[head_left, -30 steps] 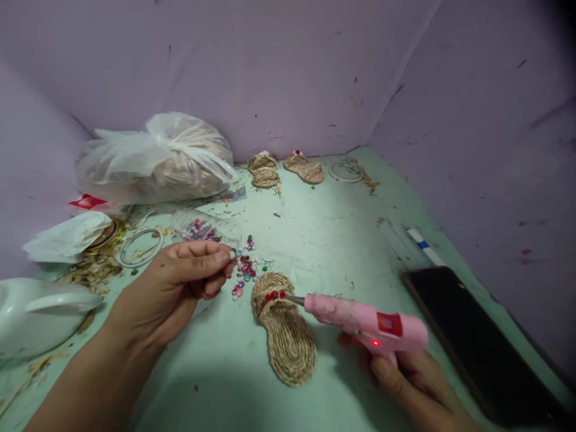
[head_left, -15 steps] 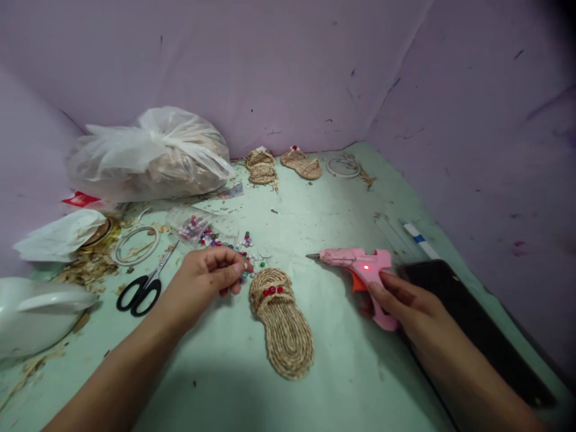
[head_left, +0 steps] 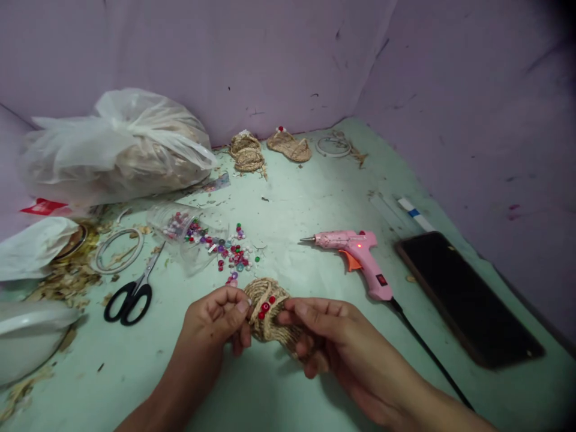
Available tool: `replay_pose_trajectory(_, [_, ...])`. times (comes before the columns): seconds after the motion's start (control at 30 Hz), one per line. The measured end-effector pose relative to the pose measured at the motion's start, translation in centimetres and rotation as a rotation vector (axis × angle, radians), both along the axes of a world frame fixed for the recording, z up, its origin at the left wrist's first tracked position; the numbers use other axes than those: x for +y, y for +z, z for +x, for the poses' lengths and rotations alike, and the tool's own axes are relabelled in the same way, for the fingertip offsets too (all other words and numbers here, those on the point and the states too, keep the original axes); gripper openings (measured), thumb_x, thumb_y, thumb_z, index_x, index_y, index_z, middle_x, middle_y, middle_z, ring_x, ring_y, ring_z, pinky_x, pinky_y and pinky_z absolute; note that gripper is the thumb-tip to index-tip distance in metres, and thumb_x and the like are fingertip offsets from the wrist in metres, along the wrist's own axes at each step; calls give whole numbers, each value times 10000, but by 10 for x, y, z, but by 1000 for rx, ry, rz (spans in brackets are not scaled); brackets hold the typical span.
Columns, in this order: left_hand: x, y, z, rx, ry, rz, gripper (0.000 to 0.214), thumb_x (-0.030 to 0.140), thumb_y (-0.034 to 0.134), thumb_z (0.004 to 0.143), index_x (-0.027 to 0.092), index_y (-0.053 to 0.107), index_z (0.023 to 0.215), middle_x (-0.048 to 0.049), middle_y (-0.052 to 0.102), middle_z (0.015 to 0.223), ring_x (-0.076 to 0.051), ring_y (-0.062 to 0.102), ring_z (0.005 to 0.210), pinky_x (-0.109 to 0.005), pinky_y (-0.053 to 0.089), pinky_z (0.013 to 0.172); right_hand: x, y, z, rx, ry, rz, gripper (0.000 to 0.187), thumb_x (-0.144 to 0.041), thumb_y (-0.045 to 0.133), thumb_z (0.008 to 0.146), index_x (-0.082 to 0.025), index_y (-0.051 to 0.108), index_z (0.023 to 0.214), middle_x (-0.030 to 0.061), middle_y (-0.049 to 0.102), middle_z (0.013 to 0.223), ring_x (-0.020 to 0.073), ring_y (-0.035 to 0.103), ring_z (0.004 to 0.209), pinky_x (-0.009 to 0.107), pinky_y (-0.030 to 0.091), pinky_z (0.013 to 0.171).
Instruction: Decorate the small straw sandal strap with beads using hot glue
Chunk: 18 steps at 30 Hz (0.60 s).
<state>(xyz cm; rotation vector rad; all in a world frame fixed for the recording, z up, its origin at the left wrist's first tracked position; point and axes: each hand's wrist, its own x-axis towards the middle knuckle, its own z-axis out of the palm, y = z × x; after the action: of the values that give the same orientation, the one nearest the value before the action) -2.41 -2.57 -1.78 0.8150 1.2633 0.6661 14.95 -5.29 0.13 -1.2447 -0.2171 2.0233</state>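
Note:
A small woven-rope slipper (head_left: 256, 292), with red beads (head_left: 265, 306) in a row on its strap, is held tilted just above the table in front of me. My right hand (head_left: 315, 330) grips its sole from the right, fingers underneath and thumb on top; part of the sole is hidden behind them. At the slipper's left edge, my left hand (head_left: 225, 318) is closed in a pinch, with a tiny white bead (head_left: 249, 302) showing at the fingertips. A pink glue gun (head_left: 348, 243) with an orange trigger lies on its side to the right, its red light on.
Loose beads (head_left: 236, 255) spill from a tipped clear cup (head_left: 184, 231). Black-handled scissors (head_left: 137, 294) and a tape ring (head_left: 119, 249) lie left. A phone (head_left: 468, 294) is at right. Behind are a stuffed plastic bag (head_left: 130, 150) and other woven slippers (head_left: 289, 146).
My right hand has put down the glue gun and moved left to take hold of the slipper, which is now lifted and turned. My left hand has come to the slipper's edge.

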Motion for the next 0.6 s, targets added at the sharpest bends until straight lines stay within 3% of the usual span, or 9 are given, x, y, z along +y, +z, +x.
replay_pose_trajectory(0.23, [-9, -4, 6, 38, 23, 33, 264, 386, 657, 710, 148, 543, 697, 35, 534, 391, -66, 415, 377, -172, 315, 420, 9, 11, -4, -127, 105, -78, 181, -295, 672, 609, -140, 591, 564, -26, 505, 520, 54, 405, 419, 166, 319, 348])
replay_pose_trajectory(0.4, [-11, -6, 8, 43, 19, 22, 287, 405, 667, 688, 149, 538, 684, 38, 517, 373, -64, 395, 354, -170, 292, 399, 7, 8, -12, -244, 82, -49, 141, -249, 668, 591, -142, 580, 566, -22, 521, 538, 46, 390, 432, 185, 217, 385])
replay_pose_trajectory(0.6, [-10, -4, 8, 43, -8, 30, 289, 409, 660, 689, 147, 539, 672, 36, 520, 368, -65, 407, 356, -173, 310, 413, 6, 2, -16, -302, 60, -16, 112, -213, 633, 582, -148, 558, 530, -45, 475, 470, 45, 336, 404, 218, 200, 418])
